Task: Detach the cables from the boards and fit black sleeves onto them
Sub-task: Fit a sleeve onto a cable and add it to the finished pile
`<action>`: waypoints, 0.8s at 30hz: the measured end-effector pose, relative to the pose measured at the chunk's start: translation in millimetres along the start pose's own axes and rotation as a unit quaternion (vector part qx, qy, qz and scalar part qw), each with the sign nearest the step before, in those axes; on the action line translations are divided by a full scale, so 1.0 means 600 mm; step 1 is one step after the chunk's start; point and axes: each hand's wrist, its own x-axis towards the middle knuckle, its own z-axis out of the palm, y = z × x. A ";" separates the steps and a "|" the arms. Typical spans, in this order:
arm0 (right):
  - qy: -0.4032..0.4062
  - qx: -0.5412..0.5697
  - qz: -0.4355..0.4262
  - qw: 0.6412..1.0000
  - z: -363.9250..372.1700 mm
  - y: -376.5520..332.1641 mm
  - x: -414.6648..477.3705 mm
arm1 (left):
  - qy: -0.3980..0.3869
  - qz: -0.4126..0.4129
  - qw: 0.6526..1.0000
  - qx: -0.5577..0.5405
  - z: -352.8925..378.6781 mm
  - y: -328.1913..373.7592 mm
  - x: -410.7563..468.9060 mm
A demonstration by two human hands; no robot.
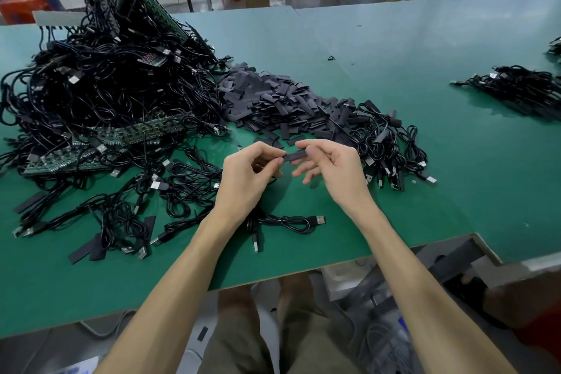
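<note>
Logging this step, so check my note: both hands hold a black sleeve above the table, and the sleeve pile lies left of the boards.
One slip: the sleeve pile lies right of the boards, as the head view shows. The rest stands: left hand and right hand hold a black sleeve above the table.

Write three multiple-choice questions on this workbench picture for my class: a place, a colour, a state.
1. Where is the sleeve heap? A. On the floor. B. Right of the cable tangle. C. On a stool.
2. The table is: A. green. B. white. C. red.
3. The single sleeve is: A. pinched between left hand and right hand. B. lying loose. C. in one hand.
Answers: 1B, it touches the tangle's right side; 2A, its top is green; 3A, fingers of both hands pinch it.
</note>
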 end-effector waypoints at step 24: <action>-0.061 0.065 0.020 0.996 -0.002 -0.012 -0.002 | -0.011 0.063 0.995 0.072 -0.001 -0.002 0.004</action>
